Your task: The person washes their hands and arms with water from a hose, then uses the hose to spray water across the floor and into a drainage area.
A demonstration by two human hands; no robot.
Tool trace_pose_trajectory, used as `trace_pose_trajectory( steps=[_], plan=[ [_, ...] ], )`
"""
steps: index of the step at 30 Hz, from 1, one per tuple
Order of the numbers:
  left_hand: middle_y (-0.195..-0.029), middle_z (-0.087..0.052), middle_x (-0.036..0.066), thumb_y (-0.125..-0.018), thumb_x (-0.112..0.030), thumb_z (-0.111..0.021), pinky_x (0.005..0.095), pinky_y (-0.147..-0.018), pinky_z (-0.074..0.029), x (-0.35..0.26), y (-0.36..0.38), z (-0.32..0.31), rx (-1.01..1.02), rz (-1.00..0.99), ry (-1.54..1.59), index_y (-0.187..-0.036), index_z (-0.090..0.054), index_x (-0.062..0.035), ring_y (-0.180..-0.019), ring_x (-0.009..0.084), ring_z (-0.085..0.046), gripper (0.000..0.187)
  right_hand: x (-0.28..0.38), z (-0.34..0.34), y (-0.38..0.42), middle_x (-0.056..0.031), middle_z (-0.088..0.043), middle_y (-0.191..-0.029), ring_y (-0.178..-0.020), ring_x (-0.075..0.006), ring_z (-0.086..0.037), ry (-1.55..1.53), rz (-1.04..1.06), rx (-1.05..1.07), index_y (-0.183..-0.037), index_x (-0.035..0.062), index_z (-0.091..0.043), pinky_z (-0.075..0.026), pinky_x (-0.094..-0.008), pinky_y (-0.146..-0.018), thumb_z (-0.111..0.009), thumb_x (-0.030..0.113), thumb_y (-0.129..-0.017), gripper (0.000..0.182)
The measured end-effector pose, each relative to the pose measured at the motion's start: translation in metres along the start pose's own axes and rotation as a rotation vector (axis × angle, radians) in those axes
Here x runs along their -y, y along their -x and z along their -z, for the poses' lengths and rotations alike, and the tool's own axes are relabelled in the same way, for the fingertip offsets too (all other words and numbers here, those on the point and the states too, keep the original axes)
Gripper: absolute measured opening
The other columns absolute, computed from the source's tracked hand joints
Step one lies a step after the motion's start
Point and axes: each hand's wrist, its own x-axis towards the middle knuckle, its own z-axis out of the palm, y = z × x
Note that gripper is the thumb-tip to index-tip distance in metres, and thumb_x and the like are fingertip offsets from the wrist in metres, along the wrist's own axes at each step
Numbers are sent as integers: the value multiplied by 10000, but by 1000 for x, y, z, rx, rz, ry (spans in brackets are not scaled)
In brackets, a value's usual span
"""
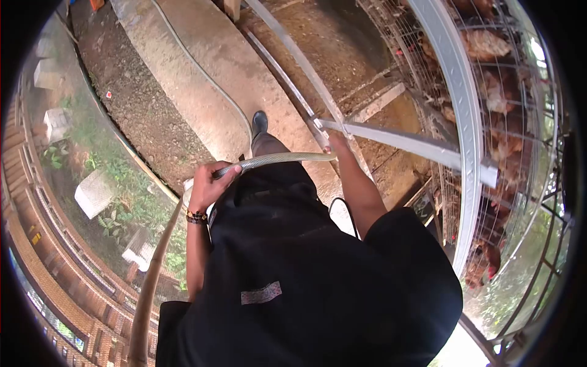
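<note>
A pale, ribbed hose [269, 161] crosses in front of my body. My left hand [211, 186], with a beaded bracelet at the wrist, is closed around it. To the right, the hose's end overlaps the wrist of my right hand [338, 145] in this view. My right arm reaches forward and down, and that hand is beside the long narrow metal rail [287, 85] and the grey crossbar [391, 139]. Its fingers are mostly hidden, so I cannot tell what it holds.
Wire cages with brown hens [489, 92] line the right side, behind a curved metal beam [461, 92]. More hose [208, 76] lies along the concrete walkway [177, 85]. A boot [260, 122] stands on it. At left are a bamboo pole [153, 275], netting and white blocks [95, 192].
</note>
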Motion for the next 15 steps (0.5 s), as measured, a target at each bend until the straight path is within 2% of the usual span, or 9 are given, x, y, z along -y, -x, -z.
trace_pose_trajectory(
  steps=[4,8,11,14,15],
  plan=[
    [-609,-630,34,-850,-293,-706,253,-533,-412,-13,-33,-1,-7,39,19,-848,-728,-9,-571,64,-533,285,24,0,-26,-210,-600,-776,-500,-252,-595,-23,-90,100,-1006,-151,-540,-470,-383,-410,-531,264,-803,462],
    [-624,-646,37,-853,-299,-700,250,-552,-432,-22,-52,-3,-34,76,61,-839,-726,-12,-577,75,-557,289,45,-8,-40,-178,-583,-658,-444,-230,-557,-45,-113,105,-917,-117,-549,-457,-377,-385,-553,278,-797,413],
    [-651,-666,46,-853,-296,-704,251,-578,-451,-34,-62,0,-46,92,50,-847,-726,-9,-609,69,-573,287,52,-17,-60,-174,-577,-619,-423,-224,-546,-29,-5,126,-917,-106,-553,-453,-373,-377,-561,290,-794,414],
    [-676,-674,52,-858,-286,-701,256,-601,-463,-31,-66,-1,-116,54,102,-867,-725,-9,-635,65,-578,278,84,-25,-54,-179,-585,-623,-425,-219,-549,-16,-121,132,-994,-117,-546,-453,-367,-375,-567,299,-790,463],
    [-700,-682,53,-863,-276,-697,259,-615,-469,-33,-65,1,-87,92,143,-890,-724,-5,-652,66,-583,273,75,-31,-72,-172,-587,-627,-435,-215,-559,-17,-108,152,-1043,-111,-539,-454,-370,-378,-573,308,-787,492]
  ],
)
